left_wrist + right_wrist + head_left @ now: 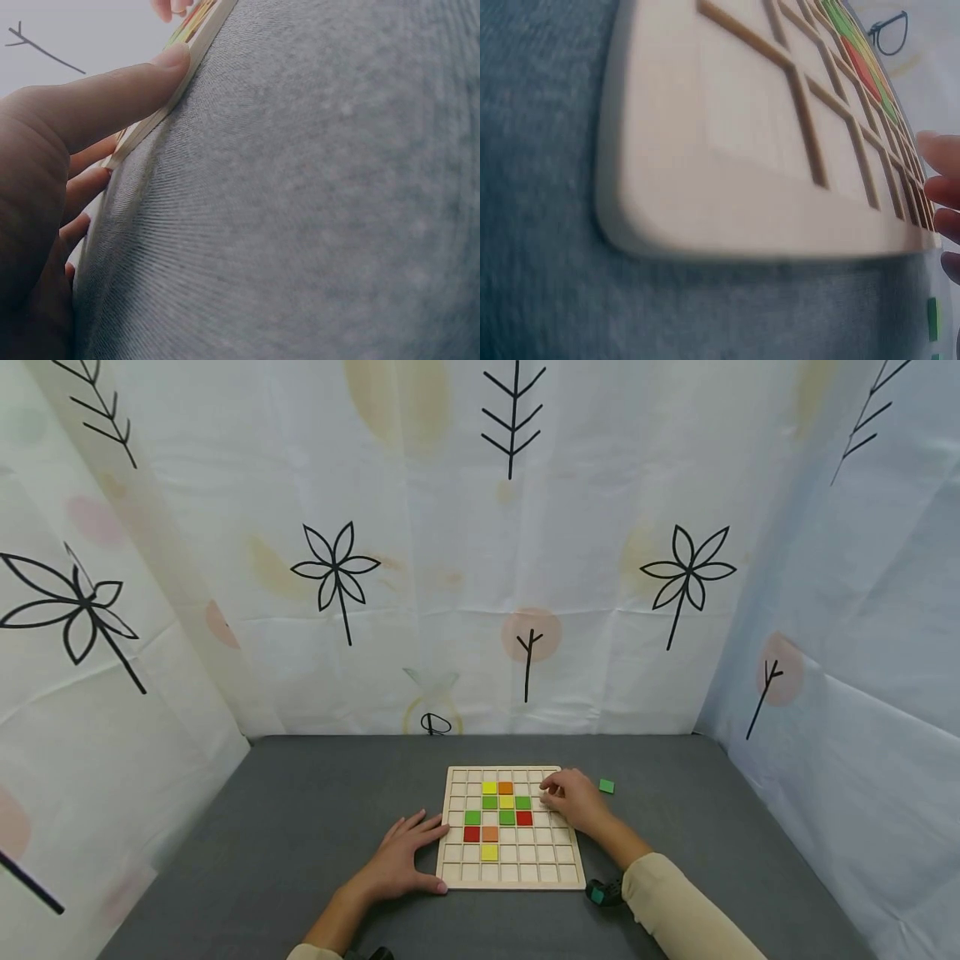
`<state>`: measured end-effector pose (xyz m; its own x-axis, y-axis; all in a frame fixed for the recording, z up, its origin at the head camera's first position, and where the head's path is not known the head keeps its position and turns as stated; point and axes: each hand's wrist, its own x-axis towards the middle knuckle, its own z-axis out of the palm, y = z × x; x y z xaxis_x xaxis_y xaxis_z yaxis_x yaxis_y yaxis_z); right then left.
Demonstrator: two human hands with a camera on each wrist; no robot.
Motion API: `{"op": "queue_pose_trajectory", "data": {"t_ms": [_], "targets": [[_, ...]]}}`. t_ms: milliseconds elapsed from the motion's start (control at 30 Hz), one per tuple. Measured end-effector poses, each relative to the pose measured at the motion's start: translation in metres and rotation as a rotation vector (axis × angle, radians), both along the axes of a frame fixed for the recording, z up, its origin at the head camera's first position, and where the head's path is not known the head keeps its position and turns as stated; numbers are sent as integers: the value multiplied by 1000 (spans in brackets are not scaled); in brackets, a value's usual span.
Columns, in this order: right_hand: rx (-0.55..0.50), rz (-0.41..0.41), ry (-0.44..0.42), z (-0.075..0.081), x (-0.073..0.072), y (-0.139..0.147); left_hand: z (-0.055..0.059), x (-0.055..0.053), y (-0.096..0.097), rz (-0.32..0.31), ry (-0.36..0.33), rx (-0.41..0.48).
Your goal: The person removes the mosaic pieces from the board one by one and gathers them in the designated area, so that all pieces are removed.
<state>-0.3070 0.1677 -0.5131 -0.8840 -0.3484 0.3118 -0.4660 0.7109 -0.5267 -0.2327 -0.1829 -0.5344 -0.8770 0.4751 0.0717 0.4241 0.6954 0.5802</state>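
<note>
A pale wooden grid board [528, 872] lies on the grey table, with red, orange, yellow and green square tiles in several middle cells. My left hand [405, 857] rests at its left side, fingers spread and fingertips at the edge. In the left wrist view, the thumb [124, 97] reaches along the board's rim [196, 64]. Over the upper right cells is my right hand [576, 797], its fingers bent, with no tile showing between them. The right wrist view catches only its fingertips [943, 157] beyond the board corner [664, 195].
Just right of the right hand, a loose green tile [606, 787] lies on the table [315, 802]. White printed cloth walls [450, 652] enclose the back and both sides. A dark wrist camera [604, 893] sits beside the board's lower right corner.
</note>
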Motion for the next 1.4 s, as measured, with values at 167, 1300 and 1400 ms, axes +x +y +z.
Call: {"op": "queue_pose_trajectory", "data": {"t_ms": [167, 1300, 1400], "targets": [[8, 21, -10, 1, 2, -7, 1, 0, 0, -2, -4, 2], [85, 29, -275, 21, -8, -35, 4, 0, 1, 7, -11, -26], [85, 29, -265, 19, -8, -35, 4, 1, 1, 5, -12, -18]]}}
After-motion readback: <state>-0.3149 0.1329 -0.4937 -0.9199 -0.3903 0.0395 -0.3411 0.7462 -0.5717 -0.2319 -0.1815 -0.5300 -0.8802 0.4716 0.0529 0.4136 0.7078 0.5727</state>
